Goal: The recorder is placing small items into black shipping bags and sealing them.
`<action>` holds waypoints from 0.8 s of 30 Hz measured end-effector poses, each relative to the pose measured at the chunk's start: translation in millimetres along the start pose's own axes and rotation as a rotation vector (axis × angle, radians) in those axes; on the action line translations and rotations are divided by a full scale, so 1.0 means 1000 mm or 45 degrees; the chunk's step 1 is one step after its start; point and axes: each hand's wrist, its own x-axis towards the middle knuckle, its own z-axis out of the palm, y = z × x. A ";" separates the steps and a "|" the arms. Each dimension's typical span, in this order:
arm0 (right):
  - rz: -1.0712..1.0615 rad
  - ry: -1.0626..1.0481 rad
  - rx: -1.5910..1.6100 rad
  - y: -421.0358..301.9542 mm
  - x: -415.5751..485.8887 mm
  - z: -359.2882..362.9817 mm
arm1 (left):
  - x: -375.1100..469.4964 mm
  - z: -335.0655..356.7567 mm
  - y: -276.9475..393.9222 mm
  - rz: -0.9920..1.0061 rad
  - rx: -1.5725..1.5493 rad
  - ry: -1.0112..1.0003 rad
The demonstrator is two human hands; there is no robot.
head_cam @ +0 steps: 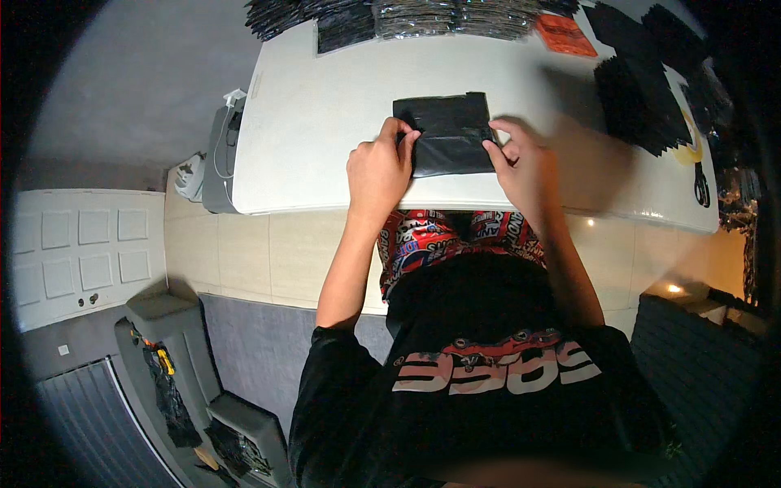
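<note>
A flat, folded black plastic packet point(448, 146) lies on the white table point(317, 134) just in front of me. The thumb and index finger of my left hand point(381, 161) pinch its left edge. At the opposite edge, my right hand point(521, 161) has thumb and index finger on the plastic, one above the other. A small flap stands out at the packet's top right corner. Creases run across its middle. Its exact contents, if any, cannot be seen.
Stacks of clear-wrapped dark packets point(415, 18) line the far edge, with an orange packet point(566, 35) beside them. Black sheets point(637, 97) pile up at the right, near black-handled scissors point(701, 183) and a yellow tape roll point(689, 152). A grey sofa point(177, 329) stands behind, left.
</note>
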 end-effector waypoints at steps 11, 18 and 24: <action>-0.093 0.057 -0.252 0.003 -0.003 0.004 | 0.001 0.007 -0.001 -0.056 0.066 0.006; -0.070 0.073 -0.385 -0.009 -0.001 -0.002 | 0.002 0.008 -0.003 -0.045 0.078 0.012; -0.554 -0.031 -0.437 -0.054 0.021 0.015 | 0.001 0.010 -0.005 -0.042 0.040 0.055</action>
